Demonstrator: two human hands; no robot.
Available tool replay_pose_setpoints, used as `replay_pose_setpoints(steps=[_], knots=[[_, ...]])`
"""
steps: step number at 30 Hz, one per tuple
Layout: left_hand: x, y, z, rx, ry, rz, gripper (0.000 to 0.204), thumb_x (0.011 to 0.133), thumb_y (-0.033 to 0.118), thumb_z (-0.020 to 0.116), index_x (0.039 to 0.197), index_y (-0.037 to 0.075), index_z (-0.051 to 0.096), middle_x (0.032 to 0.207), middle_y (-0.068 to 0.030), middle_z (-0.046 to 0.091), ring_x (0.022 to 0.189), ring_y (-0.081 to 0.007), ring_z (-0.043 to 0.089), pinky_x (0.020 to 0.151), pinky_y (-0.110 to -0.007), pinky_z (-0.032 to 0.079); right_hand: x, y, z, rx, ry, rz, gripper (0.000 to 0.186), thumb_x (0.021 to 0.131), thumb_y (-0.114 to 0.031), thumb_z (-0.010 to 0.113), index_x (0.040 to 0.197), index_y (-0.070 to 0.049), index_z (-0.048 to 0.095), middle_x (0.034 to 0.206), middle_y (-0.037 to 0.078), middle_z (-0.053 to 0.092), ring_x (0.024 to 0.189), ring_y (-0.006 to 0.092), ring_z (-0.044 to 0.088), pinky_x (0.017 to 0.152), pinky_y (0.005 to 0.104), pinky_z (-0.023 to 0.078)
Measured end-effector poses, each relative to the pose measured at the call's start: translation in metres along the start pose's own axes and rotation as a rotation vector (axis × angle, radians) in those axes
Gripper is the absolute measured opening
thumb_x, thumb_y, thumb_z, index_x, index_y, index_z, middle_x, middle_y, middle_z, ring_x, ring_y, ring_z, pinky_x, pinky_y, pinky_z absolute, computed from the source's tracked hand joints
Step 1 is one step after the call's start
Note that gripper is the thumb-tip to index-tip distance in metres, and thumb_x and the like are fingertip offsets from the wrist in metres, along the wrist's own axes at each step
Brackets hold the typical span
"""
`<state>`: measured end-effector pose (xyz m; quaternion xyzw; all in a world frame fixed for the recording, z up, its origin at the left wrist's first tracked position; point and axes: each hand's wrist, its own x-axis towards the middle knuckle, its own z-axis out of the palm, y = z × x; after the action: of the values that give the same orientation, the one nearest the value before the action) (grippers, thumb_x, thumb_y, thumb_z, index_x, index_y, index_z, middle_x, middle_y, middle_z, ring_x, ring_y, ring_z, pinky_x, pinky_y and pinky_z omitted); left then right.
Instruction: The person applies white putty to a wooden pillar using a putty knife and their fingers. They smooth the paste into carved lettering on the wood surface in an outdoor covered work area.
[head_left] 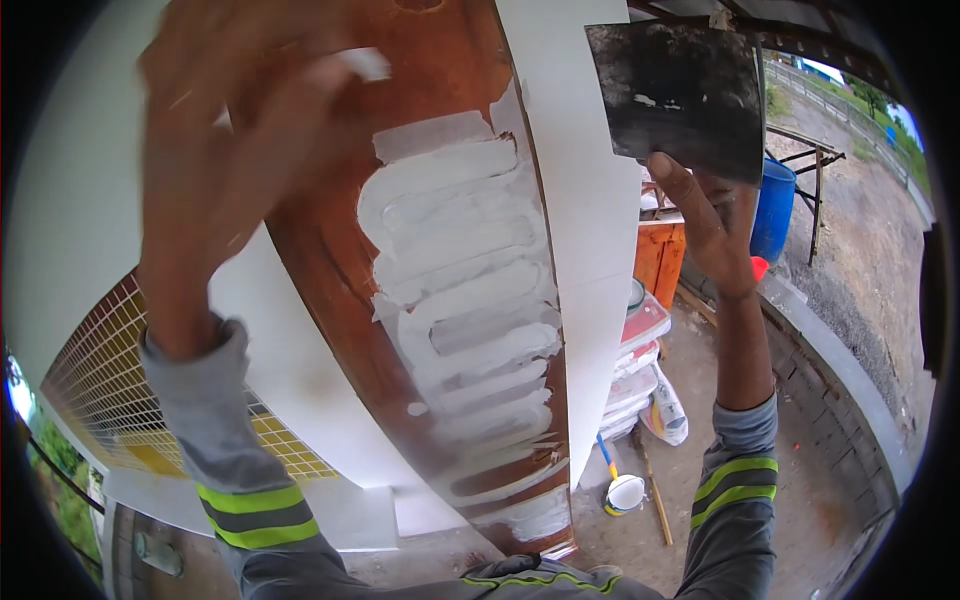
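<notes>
My right hand (712,215) is raised at the upper right. Its thumb and fingers grip the lower edge of a black rectangular putty board (680,100), whose face carries whitish smears. Smeared by motion, my left hand (240,140) is up at the upper left, in front of a tall reddish-brown panel (420,55). A small white piece (368,64) shows at its thumb tip; the fingers seem closed, but what they hold is unclear. Uneven bands of white filler (460,235) run down the panel, thick higher up and patchier near the bottom.
White wall surfaces (590,230) flank the panel. Below right are stacked bags (630,375), a white round container (625,492) with a blue-handled tool, and a stick (655,490). A blue barrel (773,210) stands beyond a low block wall (850,430). A gridded panel (120,370) is at left.
</notes>
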<state>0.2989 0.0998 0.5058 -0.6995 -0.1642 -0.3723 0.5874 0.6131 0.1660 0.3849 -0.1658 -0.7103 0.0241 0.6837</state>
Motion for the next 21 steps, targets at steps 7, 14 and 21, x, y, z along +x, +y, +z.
replay_pose_setpoints(steps=[7, 14, 21], knots=[[-0.290, 0.027, -0.111, 0.164, 0.157, -1.284, 0.037, 0.101, 0.030, 0.037, 0.102, 0.003, 0.061, 0.096, -0.0109, 0.061, 0.088, -0.0235, 0.054, 0.088, -0.041, 0.044, -0.038, 0.011, -0.020, 0.023, 0.035, 0.123, 0.018, 0.094, -0.014, 0.061, 0.105, 0.000, 0.058, 0.085, 0.002, 0.058, 0.072, 0.0077, 0.049, 0.061, 0.0247, 0.040], [-0.595, 0.277, -0.218, 0.094, -1.355, -1.751, 0.035, 0.098, 0.031, 0.046, 0.097, 0.002, 0.065, 0.098, -0.0192, 0.067, 0.093, -0.0363, 0.062, 0.086, -0.045, 0.047, -0.059, -0.002, -0.029, -0.065, -0.125, 0.198, 0.017, 0.092, -0.013, 0.053, 0.085, 0.001, 0.058, 0.069, 0.000, 0.052, 0.063, 0.0076, 0.044, 0.055, 0.0263, 0.035], [-0.567, 0.279, -0.193, -0.020, -1.171, -1.758, 0.037, 0.099, 0.034, 0.049, 0.099, 0.003, 0.068, 0.099, -0.0192, 0.069, 0.095, -0.0335, 0.065, 0.088, -0.047, 0.048, -0.027, -0.010, 0.009, 0.006, -0.176, 0.335, 0.026, 0.092, -0.018, 0.051, 0.074, 0.000, 0.054, 0.062, -0.002, 0.045, 0.058, 0.0066, 0.038, 0.052, 0.0281, 0.030]])
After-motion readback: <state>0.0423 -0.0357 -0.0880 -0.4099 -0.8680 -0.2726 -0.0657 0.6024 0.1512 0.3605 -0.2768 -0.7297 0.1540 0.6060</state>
